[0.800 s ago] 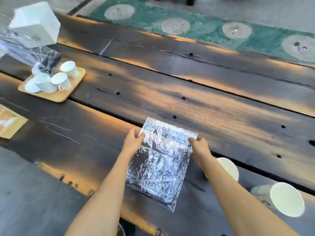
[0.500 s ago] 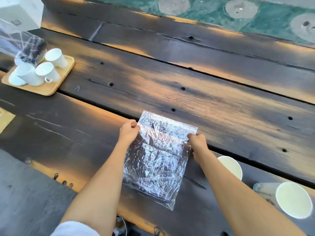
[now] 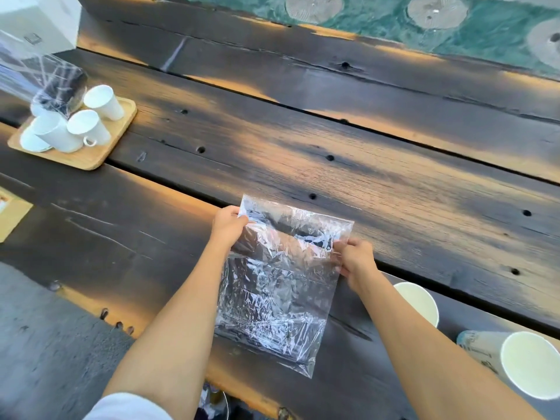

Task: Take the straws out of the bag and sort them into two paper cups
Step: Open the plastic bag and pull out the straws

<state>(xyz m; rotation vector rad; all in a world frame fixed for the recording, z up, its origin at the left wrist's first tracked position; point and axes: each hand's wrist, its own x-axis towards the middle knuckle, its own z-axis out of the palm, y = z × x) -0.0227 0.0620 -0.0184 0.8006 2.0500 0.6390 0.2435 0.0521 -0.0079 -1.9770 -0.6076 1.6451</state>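
A crinkled clear plastic bag (image 3: 278,292) lies on the dark wooden table (image 3: 378,183) in front of me. My left hand (image 3: 227,225) pinches the bag's upper left corner. My right hand (image 3: 354,259) pinches its right edge near the top, and the bag's mouth gapes between them. Glare hides what is inside; I cannot make out straws. Two white paper cups stand to the right: one (image 3: 419,301) partly behind my right forearm, the other (image 3: 527,363) near the lower right corner.
A wooden tray (image 3: 100,153) with several white cups (image 3: 91,128) sits at the far left, beside a clear-wrapped bundle (image 3: 45,83) and a white box (image 3: 39,19). A yellowish card (image 3: 12,213) lies at the left edge. The table's near edge runs diagonally below the bag.
Both hands have pulled the bag's top layers apart, so the mouth stands more open than before. The view has tipped slightly down and closer.
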